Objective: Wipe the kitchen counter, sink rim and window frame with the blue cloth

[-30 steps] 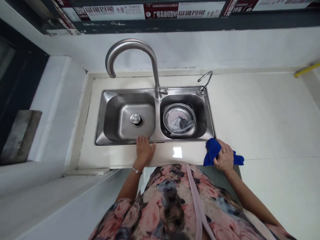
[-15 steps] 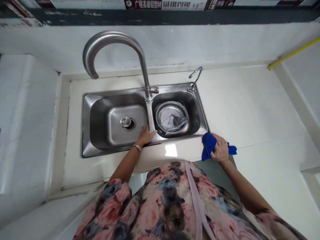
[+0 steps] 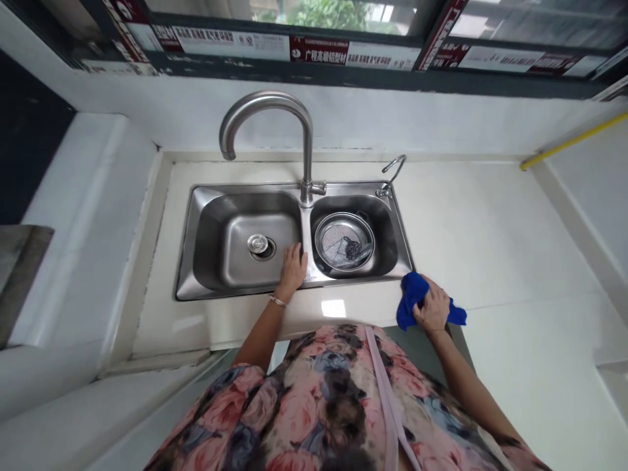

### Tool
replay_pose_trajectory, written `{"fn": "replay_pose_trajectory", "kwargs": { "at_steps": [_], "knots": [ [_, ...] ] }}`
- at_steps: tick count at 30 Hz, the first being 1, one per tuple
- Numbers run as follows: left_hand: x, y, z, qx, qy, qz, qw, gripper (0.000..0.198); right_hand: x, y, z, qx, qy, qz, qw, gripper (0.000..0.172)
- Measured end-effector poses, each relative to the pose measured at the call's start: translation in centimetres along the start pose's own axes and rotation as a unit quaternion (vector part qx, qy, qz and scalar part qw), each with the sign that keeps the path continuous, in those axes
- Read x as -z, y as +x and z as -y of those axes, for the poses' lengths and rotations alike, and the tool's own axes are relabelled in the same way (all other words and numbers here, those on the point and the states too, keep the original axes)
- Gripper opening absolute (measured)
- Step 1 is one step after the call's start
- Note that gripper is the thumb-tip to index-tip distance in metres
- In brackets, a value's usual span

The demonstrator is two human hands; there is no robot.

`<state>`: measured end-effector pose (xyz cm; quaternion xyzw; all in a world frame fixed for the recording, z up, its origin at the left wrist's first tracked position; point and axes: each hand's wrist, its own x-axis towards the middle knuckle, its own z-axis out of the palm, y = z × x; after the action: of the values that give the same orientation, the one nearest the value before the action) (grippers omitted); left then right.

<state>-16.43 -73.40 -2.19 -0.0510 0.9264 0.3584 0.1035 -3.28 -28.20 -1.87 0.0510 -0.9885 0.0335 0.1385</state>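
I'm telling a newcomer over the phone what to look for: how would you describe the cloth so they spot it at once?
Find the double-bowl steel sink set into the pale countertop. By its near right corner, under the person's right hand, is the crumpled cloth. Its vivid solid blue sets it apart from the grey steel and cream counter around it.

Brushed and satin-bright on the grey double-bowl metal sink (image 3: 240,265). Satin again, and smooth, on the thick silver gooseneck metal faucet (image 3: 307,140); shinier on the slim silver hooked metal tap (image 3: 396,173). Glossy and perforated in the round silver metal strainer (image 3: 334,234). Thin, see-through, plastic by the look, in the crinkled clear wrapping (image 3: 336,252). Soft and matt throughout the rumpled bright-blue fabric cloth (image 3: 410,299). Smooth and glossy across the flat cream stone-like countertop (image 3: 490,229).
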Motion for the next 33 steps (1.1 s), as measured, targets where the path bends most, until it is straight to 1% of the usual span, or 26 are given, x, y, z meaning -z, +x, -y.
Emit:
{"fn": "replay_pose_trajectory", "kwargs": {
  "at_steps": [3, 6, 8, 9, 11, 12, 15, 17, 19, 22, 25, 28, 31, 33],
  "knots": [
    [-0.7, -3.2, -1.5, -0.124, -0.037, -0.018, 0.991, 0.054, -0.4, 0.4, 1.5, -0.063, -0.012, 0.003, 0.998, 0.075],
    [-2.4, -6.5, -3.2, -0.212, -0.052, 0.001, 0.976, 0.050, -0.3, 1.0, 3.3, -0.108, -0.017, 0.017, 0.994, 0.076],
    [-3.3, -7.8, -4.0, -0.245, -0.017, 0.038, 0.969, 0.044, -0.1, 1.5, 4.3, -0.131, -0.018, 0.024, 0.991, 0.076],
    [-3.5, -8.0, -4.2, -0.255, 0.003, 0.057, 0.965, 0.041, 0.1, 1.7, 4.7, -0.137, -0.020, 0.028, 0.990, 0.075],
    [-3.8, -7.9, -4.4, -0.261, 0.018, 0.077, 0.962, 0.037, 0.4, 2.0, 5.1, -0.137, -0.030, 0.034, 0.989, 0.073],
    [-3.7, -7.6, -4.4, -0.254, 0.010, 0.076, 0.964, 0.037, 0.5, 2.2, 5.1, -0.132, -0.036, 0.039, 0.990, 0.072],
    [-3.4, -6.1, -3.8, -0.213, -0.025, 0.041, 0.976, 0.043, 0.7, 2.9, 4.6, -0.114, -0.056, 0.056, 0.990, 0.070],
    [-3.1, -4.7, -3.3, -0.163, -0.023, 0.002, 0.986, 0.048, 0.6, 3.6, 4.1, -0.109, -0.070, 0.070, 0.989, 0.069],
    [-2.8, -2.8, -2.9, -0.095, 0.000, -0.042, 0.995, 0.054, 0.5, 4.6, 3.6, -0.106, -0.081, 0.082, 0.988, 0.068],
    [-2.2, 1.0, -2.6, -0.006, 0.037, -0.089, 0.995, 0.069, 0.2, 6.3, 3.0, -0.106, -0.080, 0.089, 0.987, 0.070],
    [-1.7, 5.2, -2.7, 0.048, 0.043, -0.100, 0.993, 0.079, -0.1, 8.1, 2.3, -0.102, -0.070, 0.100, 0.987, 0.074],
    [-1.5, 9.0, -3.2, 0.092, 0.023, -0.096, 0.991, 0.082, -0.4, 10.2, 1.7, -0.095, -0.069, 0.120, 0.986, 0.077],
    [-1.7, 11.9, -4.0, 0.103, 0.002, -0.103, 0.989, 0.081, -1.0, 12.4, 1.1, -0.095, -0.070, 0.132, 0.984, 0.079],
    [-2.1, 13.3, -4.5, 0.105, -0.004, -0.110, 0.988, 0.082, -1.6, 14.0, 0.8, -0.104, -0.071, 0.135, 0.983, 0.080]
  ]
}}
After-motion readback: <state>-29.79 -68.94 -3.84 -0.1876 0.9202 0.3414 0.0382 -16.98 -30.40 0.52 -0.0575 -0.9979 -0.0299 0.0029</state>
